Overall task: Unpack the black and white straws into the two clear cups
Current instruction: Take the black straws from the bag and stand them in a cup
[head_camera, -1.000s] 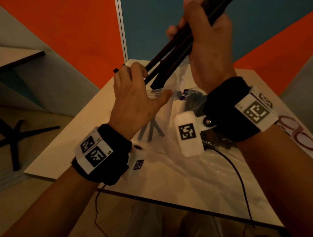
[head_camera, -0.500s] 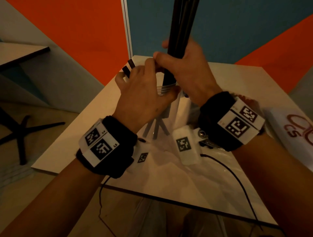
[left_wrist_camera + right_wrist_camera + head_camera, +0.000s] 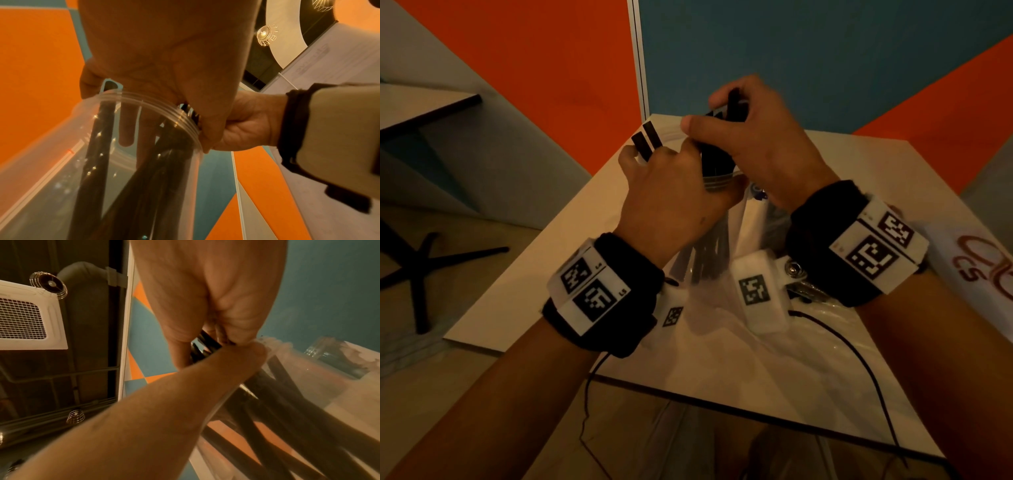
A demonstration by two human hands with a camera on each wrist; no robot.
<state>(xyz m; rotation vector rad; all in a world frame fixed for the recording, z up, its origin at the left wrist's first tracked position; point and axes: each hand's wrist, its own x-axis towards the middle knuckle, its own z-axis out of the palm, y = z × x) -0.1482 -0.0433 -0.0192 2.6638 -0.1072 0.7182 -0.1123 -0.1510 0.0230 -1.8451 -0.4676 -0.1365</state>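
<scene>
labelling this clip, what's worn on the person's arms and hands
Bare forearms, no sleeves or gloves. Each wrist carries a thick black fabric wristband with white plastic plates bearing black square-code markers. A small white marker-tagged box hangs beneath, trailing a thin black cable.

Straws [image 3: 714, 161] in cup [image 3: 717, 181], cup above desk [image 3: 524, 294]. Left hand [image 3: 671, 198] left of cup, right hand [image 3: 760, 144] behind, over rim. Second cup [image 3: 329, 356] on desk beyond.
</scene>
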